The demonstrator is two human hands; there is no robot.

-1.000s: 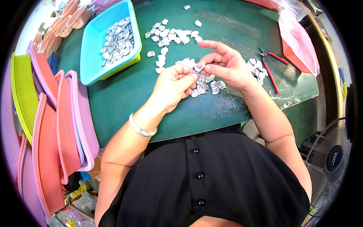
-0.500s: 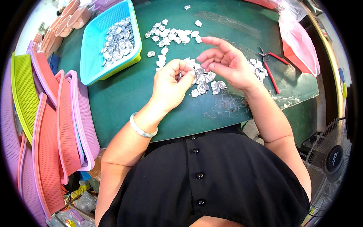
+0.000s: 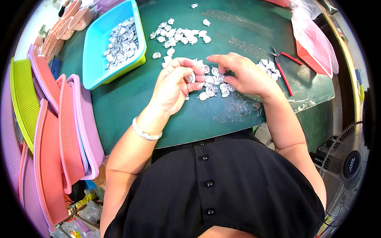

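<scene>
Left hand (image 3: pixel 174 89) is curled over the middle of the green table (image 3: pixel 131 99), thumb and fingers pinched shut on one small silver piece (image 3: pixel 191 77), held just above the tabletop. Right hand (image 3: pixel 244 75) sits just right of it, palm down, fingers loosely spread and resting on the pile of silver pieces (image 3: pixel 214 81); can't tell if anything is pinched under it. Pile lies between and under the two hands, mid-table. More loose silver pieces (image 3: pixel 180 35) are scattered farther out, and a smaller cluster (image 3: pixel 268 66) sits right of the right hand. Red-handled pliers (image 3: pixel 282 65) lie just beside that cluster, untouched. Blue basket (image 3: pixel 115 39) at far left holds more silver pieces. Stack of pink, red and yellow-green baskets (image 3: pixel 51 131) stands on edge along the left side. Pink bag (image 3: pixel 315 39) at far right. White bracelet (image 3: pixel 145 133) on left wrist. Fan (image 3: pixel 347 170) near right, below table level.
</scene>
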